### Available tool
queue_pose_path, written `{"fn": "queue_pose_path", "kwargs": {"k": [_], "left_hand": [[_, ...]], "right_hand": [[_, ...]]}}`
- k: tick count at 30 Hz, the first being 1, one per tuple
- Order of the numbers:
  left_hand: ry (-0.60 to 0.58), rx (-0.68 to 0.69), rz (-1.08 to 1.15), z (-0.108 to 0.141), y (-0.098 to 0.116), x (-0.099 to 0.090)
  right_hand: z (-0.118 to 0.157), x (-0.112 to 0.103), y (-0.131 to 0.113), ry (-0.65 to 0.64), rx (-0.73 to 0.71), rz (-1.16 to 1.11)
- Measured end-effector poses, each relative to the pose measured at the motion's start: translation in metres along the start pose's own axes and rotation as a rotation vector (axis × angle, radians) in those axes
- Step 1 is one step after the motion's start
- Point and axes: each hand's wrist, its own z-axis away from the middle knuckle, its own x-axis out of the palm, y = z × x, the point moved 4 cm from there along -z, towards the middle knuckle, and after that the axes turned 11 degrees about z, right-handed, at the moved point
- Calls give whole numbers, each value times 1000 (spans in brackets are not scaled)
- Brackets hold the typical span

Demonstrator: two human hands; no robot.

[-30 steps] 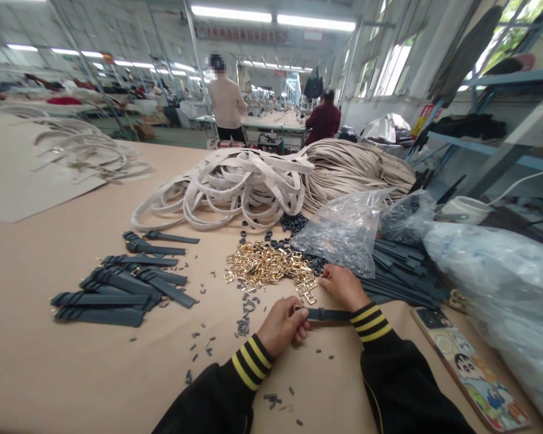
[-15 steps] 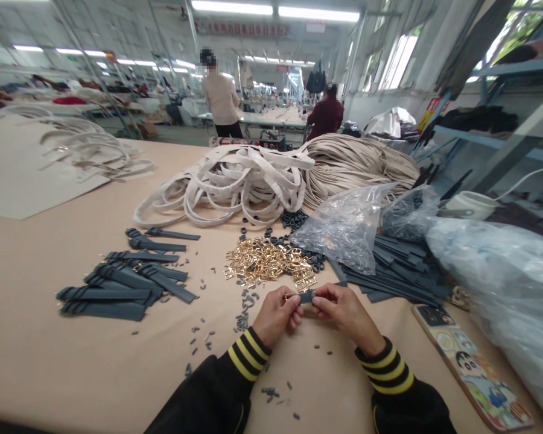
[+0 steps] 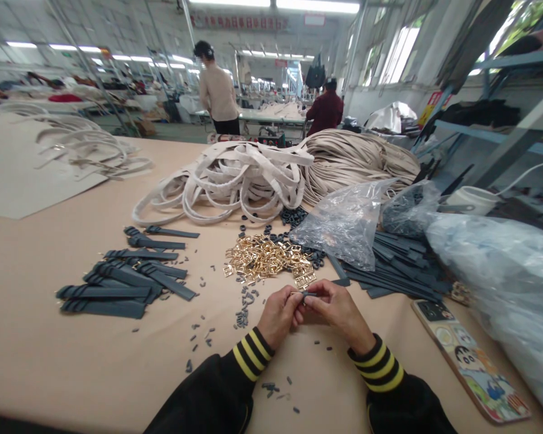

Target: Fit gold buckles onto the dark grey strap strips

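Observation:
In front of the buckle pile, my left hand (image 3: 280, 313) and my right hand (image 3: 339, 310) are close together with fingertips pinched. Between them is a short dark blue strap (image 3: 308, 294), with a bit of gold showing at the left fingers; the fingers hide most of it. Just beyond my hands lies a heap of gold buckles (image 3: 266, 256). Dark strap loops (image 3: 294, 217) are scattered behind and beside that heap. Straps fitted with buckles and loops (image 3: 124, 280) lie stacked at the left. Plain dark straps (image 3: 398, 265) lie fanned out at the right.
Bundled pale straps (image 3: 248, 178) cover the back of the table (image 3: 95, 361). A clear plastic bag (image 3: 344, 217) and a larger one (image 3: 502, 271) are at the right, near a phone (image 3: 470, 361). Small dark scraps (image 3: 242, 316) dot the tabletop. Two people stand farther off.
My right hand has moved slightly left, closer to my left hand, and the strap between them shows less. The person in the light top has turned and lowered an arm.

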Motion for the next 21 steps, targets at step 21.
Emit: {"fn": "queue_pose_path", "kwargs": {"k": [21], "left_hand": [[-72, -31, -41, 1, 8, -2]], "right_hand": [[9, -38, -19, 132, -358, 465]]}}
